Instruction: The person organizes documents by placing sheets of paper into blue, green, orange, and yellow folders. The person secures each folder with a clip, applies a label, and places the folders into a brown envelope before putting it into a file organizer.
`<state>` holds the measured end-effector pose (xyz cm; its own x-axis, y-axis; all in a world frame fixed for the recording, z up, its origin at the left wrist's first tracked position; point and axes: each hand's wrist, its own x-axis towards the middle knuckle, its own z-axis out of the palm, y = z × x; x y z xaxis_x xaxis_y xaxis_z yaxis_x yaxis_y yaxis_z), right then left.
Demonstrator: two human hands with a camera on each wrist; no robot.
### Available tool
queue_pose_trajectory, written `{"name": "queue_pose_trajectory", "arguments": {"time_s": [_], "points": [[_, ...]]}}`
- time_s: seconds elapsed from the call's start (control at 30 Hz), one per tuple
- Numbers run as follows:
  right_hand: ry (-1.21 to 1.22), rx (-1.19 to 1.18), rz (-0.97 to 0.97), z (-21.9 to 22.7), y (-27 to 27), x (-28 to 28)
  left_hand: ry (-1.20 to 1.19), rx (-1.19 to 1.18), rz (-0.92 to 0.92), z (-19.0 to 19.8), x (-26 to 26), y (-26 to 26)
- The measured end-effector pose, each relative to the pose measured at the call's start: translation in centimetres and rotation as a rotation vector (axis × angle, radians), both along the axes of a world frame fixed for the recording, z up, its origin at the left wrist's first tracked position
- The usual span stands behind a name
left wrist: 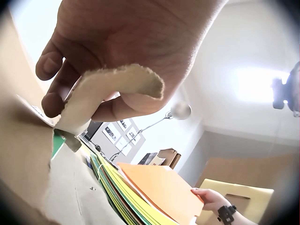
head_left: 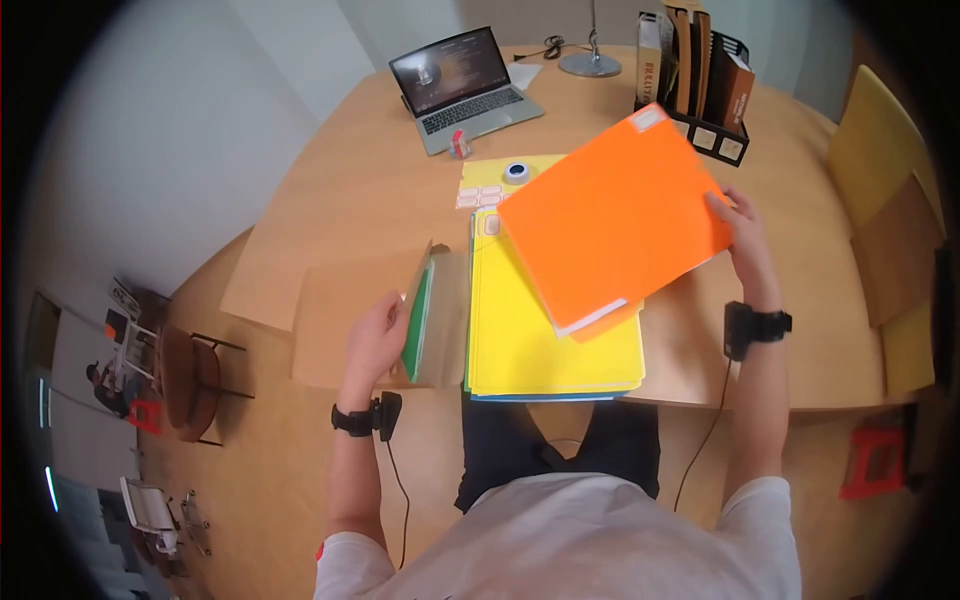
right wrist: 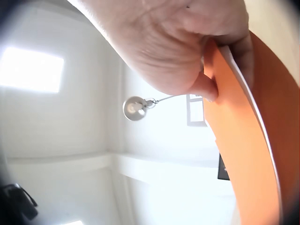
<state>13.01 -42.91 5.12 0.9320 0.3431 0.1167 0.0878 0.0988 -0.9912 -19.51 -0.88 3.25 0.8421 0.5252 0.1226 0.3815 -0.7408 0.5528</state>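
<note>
My left hand (head_left: pixel 378 335) grips the raised edge of a brown paper envelope (head_left: pixel 325 320) that lies at the table's front left. In the left wrist view the envelope's torn edge (left wrist: pixel 84 101) runs between thumb and fingers. A green folder (head_left: pixel 421 315) shows inside the envelope's mouth. With my right hand (head_left: pixel 745 240) I pinch an orange folder (head_left: pixel 615 220) by its right side, white sheets between its covers. It is tilted above a stack of folders with a yellow folder (head_left: pixel 555 360) on top. The right wrist view has the thumb on one orange cover (right wrist: pixel 234 126).
Behind the stack lie a yellow sheet (head_left: pixel 480 175) with labels and a small round white object (head_left: pixel 516 173). Farther back are an open laptop (head_left: pixel 470 90), a red-and-clear small item (head_left: pixel 459 144), a lamp base (head_left: pixel 590 65) and a black file rack (head_left: pixel 705 135) holding books.
</note>
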Motion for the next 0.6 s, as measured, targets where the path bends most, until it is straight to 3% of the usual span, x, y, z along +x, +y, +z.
{"name": "queue_pose_trajectory", "arguments": {"time_s": [0.17,0.3,0.6], "points": [[0.119,0.315,-0.047,-0.6,-1.4,-4.2,0.014,0.002,-0.011,0.5,0.4,-0.6],[0.129,0.170,-0.016,-5.6,-0.7,-5.8,0.000,0.002,-0.014,-0.2,0.4,-0.4],[0.058,-0.051,-0.111,-7.1,1.5,-7.6,-0.059,0.017,-0.038,-0.4,0.2,0.0]]}}
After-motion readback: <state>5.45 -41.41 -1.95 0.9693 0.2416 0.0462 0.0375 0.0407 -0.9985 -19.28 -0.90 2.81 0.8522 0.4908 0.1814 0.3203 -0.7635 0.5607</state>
